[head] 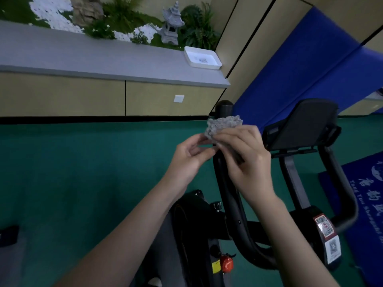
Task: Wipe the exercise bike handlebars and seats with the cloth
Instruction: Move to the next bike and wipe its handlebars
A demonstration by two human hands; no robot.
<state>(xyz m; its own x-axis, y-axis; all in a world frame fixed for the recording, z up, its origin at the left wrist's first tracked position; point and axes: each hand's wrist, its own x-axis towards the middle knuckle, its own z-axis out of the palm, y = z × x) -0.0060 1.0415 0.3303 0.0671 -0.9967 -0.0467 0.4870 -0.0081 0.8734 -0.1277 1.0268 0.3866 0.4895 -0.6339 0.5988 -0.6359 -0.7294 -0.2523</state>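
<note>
Entry, head view: the cloth [224, 125] was off the bike, held in the air by both hands just in front of the near handlebar [229, 204], a little below its rounded end cap [224, 106]. The right hand [246, 160] had its fingers [232, 137] curled round the bunched lower part. The left hand [190, 158] pinched a side edge between thumb and fingertips. Whether the cloth touched the bar behind it I could not tell, as the dim picture flattened depth.

Handling, my judgement: grey, nubbly, limp fabric, light and without stiffness, so it should wrap a tube readily. It seemed neither slippery nor fragile.

Best hold, I judged: a folded pad in the right palm, fingers closing round cloth and bar together, loose edges tucked in. The seat was out of frame
</note>
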